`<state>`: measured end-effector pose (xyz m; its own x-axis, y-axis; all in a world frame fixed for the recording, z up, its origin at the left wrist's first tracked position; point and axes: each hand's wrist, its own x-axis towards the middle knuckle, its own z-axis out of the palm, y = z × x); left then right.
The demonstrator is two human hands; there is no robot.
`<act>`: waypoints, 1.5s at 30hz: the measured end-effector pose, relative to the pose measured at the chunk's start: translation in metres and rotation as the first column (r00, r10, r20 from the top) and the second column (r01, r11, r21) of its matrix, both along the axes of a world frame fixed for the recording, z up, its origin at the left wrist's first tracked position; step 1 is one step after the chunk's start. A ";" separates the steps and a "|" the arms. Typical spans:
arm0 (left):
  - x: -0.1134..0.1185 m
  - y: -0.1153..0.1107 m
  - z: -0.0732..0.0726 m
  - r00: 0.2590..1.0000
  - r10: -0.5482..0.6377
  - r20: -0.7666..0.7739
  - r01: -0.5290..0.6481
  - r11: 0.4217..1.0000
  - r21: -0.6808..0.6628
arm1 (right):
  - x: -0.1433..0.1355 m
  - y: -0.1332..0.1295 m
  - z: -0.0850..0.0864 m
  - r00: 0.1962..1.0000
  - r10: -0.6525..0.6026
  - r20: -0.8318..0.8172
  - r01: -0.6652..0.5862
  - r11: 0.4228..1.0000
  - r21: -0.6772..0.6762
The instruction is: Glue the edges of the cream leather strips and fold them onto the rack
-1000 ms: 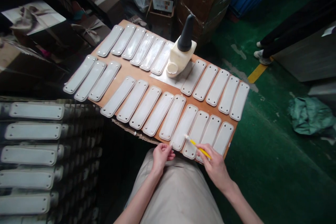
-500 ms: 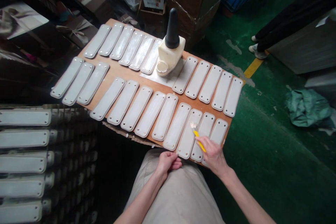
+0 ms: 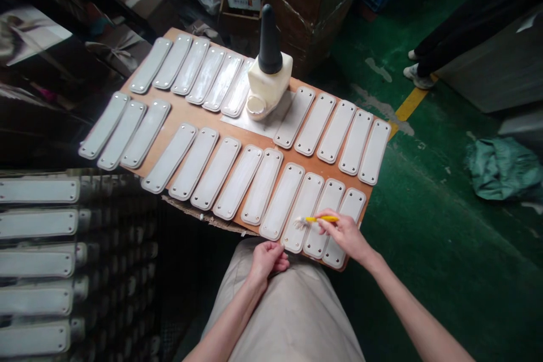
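Brush [image 3: 316,219] with a yellow handle and pale bristles lies almost level in the lower centre of the frame, the bristles pointing to the left. The bristles touch a grey-white strip [image 3: 302,212], a long piece with rounded corners and small holes at its ends, in the near row on the board [image 3: 185,119]. The right hand [image 3: 345,235] pinches the yellow handle between thumb and fingertips, so its grip is pressed together around the brush. The left hand [image 3: 266,257] is at the near edge of the board, just below the strips, with the fingers curled in; I cannot tell if it holds something or only rests against the edge.

Many similar strips lie side by side in rows across the brown board, close together and slanted. In the upper centre a cream bottle [image 3: 268,82] with a tall black cap [image 3: 269,39] stands on a bare pale patch of the surface, between two groups of strips. The board ends just at the right hand, at its lower right corner; beyond it is the green floor [image 3: 424,249], which gives open room on the right. On the left side of the frame stacks of strips [image 3: 40,232] stand near the board. A green cloth [image 3: 500,167] lies on the floor at the right edge.
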<state>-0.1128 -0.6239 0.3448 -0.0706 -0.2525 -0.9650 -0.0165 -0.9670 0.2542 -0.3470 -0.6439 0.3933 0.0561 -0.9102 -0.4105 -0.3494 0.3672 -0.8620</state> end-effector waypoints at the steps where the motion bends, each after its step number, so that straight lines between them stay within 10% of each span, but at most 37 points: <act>1: -0.001 0.000 0.000 1.000 -0.002 0.009 0.002 1.000 -0.006 | -0.007 -0.009 -0.006 0.998 -0.055 -0.014 0.054 0.997 -0.055; 7: -0.003 0.002 0.002 0.999 0.021 0.027 -0.020 0.999 -0.032 | -0.025 -0.039 -0.005 0.932 -0.181 -0.313 0.031 0.902 -0.431; 16: -0.006 0.007 0.002 0.997 0.068 0.038 -0.066 0.996 -0.057 | 0.037 0.040 -0.002 0.845 0.256 -0.469 -0.407 0.877 -0.255; 21: -0.007 0.009 0.004 0.995 0.093 0.026 -0.091 0.993 -0.072 | 0.033 0.056 0.024 0.978 0.151 -0.144 -0.172 0.974 -0.148; 25: -0.005 0.013 0.007 0.993 0.111 0.036 -0.108 0.992 -0.067 | -0.016 0.031 0.026 0.959 -0.117 -0.260 0.037 0.955 -0.294; 31: -0.027 0.025 0.005 0.993 0.014 -0.121 -0.001 0.994 0.109 | -0.067 0.014 0.002 0.800 -0.111 -0.589 -0.168 0.902 -0.398; 38: -0.055 0.028 -0.006 0.986 0.137 -0.099 -0.104 0.954 0.279 | -0.025 0.058 -0.007 0.798 0.030 -0.601 -0.262 0.916 -0.303; 45: -0.054 0.032 -0.009 0.983 0.167 -0.072 -0.140 0.947 0.288 | 0.001 0.093 0.021 0.967 0.129 -0.220 -0.148 0.986 -0.073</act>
